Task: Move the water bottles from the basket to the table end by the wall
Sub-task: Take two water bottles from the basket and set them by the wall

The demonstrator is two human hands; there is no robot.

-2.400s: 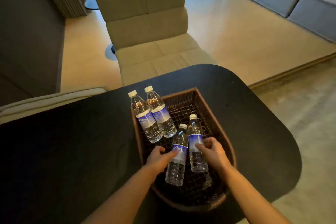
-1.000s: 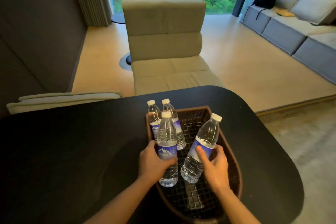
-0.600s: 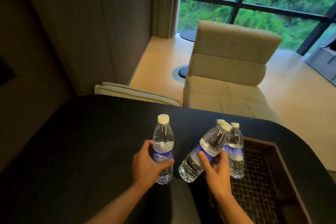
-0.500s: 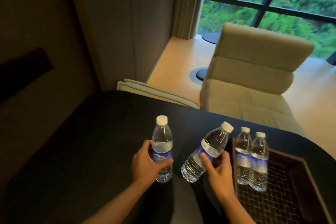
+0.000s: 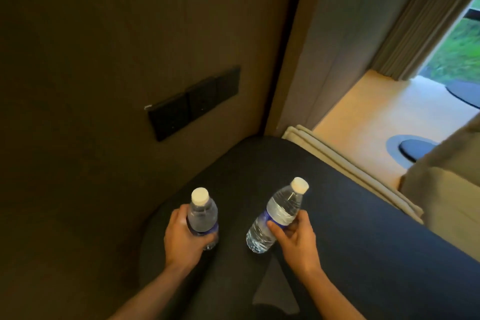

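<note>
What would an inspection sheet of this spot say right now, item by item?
Surface: dark table, its rounded end against the wall.
Job's things: left bottle upright, right bottle tilted; basket out of view.
Clutter: nothing seen.
Grips: left hand shut on left bottle; right hand shut on right bottle.
Cables: nothing seen.
Surroundings: black wall panel, curtain, beige seat.

no readable text anywhere, blue label band on the left bottle [image 5: 202, 215] too blurred to make out, blue and silvery label on the right bottle [image 5: 277, 214] likewise unreadable, dark wall panel [image 5: 193, 102] carried no legible markings
</note>
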